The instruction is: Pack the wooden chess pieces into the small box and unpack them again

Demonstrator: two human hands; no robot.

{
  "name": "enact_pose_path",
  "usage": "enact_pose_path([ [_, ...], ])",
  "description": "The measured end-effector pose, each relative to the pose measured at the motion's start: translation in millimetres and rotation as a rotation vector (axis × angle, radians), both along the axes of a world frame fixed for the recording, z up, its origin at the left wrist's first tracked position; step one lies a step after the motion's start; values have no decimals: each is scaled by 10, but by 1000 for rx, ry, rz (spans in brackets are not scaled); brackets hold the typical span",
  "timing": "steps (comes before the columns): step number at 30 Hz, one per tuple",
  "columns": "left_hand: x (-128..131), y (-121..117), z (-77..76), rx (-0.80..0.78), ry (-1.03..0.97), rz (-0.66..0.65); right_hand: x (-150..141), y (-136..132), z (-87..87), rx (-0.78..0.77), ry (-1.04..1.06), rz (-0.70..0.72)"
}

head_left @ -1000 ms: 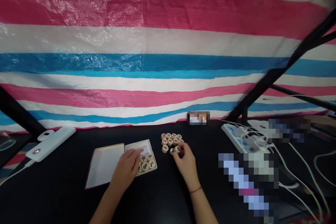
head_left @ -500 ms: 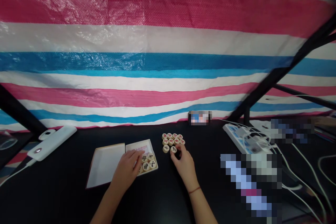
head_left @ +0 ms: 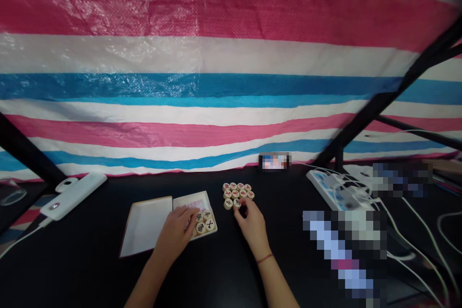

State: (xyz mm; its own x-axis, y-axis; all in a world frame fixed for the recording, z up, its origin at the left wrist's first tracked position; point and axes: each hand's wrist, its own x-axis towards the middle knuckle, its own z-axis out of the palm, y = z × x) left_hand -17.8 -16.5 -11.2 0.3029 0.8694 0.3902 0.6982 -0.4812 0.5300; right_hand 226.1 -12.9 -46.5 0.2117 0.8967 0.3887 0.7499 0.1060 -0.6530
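My right hand [head_left: 251, 224] pinches a round Chinese chess piece [head_left: 237, 203] with a black character, on the table beside another black-marked piece [head_left: 228, 203]. Behind these two sit rows of red-marked pieces [head_left: 235, 193], close together. My left hand [head_left: 176, 225] lies over the small white box [head_left: 211, 200], its fingers stretched and thumb apart, with no piece visibly held. Several black-marked pieces [head_left: 200, 227] lie in the box's right part, some partly hidden by that hand. The open lid [head_left: 144, 226] spreads flat to the left of the box.
On the black table [head_left: 209, 274], a white power bank-like device [head_left: 75, 197] with a cable lies at left. A power strip [head_left: 319, 185] with tangled white cables is at right. A blurred-screen phone [head_left: 274, 160] leans near the striped sheet [head_left: 216, 134] at the back.
My right hand has moved the black-marked piece leftward, close to the other black one in the front row. My left hand has stayed over the box.
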Motion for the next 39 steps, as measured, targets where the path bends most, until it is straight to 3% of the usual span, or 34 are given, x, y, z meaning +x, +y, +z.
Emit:
enact_pose_path([
  [5,-2,-7,-26,5,73,60,-54,-43,138,124,3,-36],
  [7,11,-13,-23,13,125,94,-136,-92,224,146,25,11],
  [12,112,-13,16,-7,278,159,-414,-227,357,-162,-46,349],
  [18,226,-25,64,-87,408,149,-572,-250,387,-252,-149,430],
  [29,201,-45,130,-131,229,148,-502,-244,343,-247,-66,412],
  [34,212,-98,111,-105,0,22,-474,-231,390,-38,-41,453],
  [39,281,-159,72,-193,-195,-43,-490,-239,415,91,-29,507],
])
